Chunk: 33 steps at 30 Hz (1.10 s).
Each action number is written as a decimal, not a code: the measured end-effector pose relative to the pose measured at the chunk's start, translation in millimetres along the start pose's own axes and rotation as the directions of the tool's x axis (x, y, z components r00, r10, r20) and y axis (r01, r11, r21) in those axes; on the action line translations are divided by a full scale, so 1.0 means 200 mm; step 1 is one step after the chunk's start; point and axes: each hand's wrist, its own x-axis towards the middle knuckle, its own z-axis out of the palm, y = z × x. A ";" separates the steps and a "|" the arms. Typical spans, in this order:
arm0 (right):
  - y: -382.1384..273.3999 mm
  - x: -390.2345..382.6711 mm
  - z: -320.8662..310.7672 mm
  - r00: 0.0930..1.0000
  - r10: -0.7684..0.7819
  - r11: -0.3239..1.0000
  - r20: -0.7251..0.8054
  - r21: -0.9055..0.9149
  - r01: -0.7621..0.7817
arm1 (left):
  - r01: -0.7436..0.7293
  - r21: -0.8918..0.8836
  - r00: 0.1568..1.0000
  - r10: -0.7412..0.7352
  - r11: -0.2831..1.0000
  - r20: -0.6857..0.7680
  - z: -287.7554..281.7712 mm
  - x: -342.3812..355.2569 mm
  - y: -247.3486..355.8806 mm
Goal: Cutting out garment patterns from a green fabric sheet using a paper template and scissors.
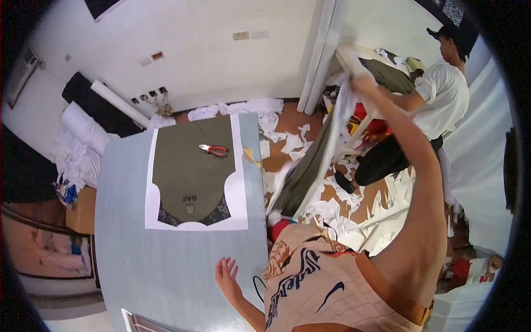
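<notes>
My right arm reaches far out to the right, and my right hand point(363, 87), smeared by motion, grips the upper end of a white-bordered olive fabric panel point(306, 176). The panel hangs slanted beside the table's right edge. Over the table's near right part is my left hand point(225, 275), its fingers apart and nothing in them. Flat on the blue-grey table point(177, 265) lies another olive shirt panel point(191, 166) with a white margin, dark patterned shoulder parts and a small printed crest. Pliers point(214, 150) with red and black handles rest on it.
A person point(445, 94) in a white shirt and black cap bends at a second table point(347, 55) on the right. White scraps point(326, 213) litter the floor between. Fabric rolls point(83, 124) and a cardboard box point(82, 211) stand left. A framed item point(145, 323) lies at the near edge.
</notes>
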 end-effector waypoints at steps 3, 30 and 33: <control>0.18 0.28 -0.40 0.628 0.644 0.765 -0.437 0.379 -0.520 | 0.048 0.046 0.986 -0.040 0.998 -0.159 -0.19 -0.09 -0.11; -2.16 -1.72 0.20 0.108 -0.982 0.146 0.157 0.984 -0.105 | 0.050 -0.584 0.929 -0.253 0.810 -0.270 0.38 0.26 -0.44; -2.13 -1.54 0.33 0.139 -0.966 0.183 0.216 0.959 -0.216 | -0.034 -0.351 0.930 -0.099 0.936 -0.353 0.54 0.39 -0.34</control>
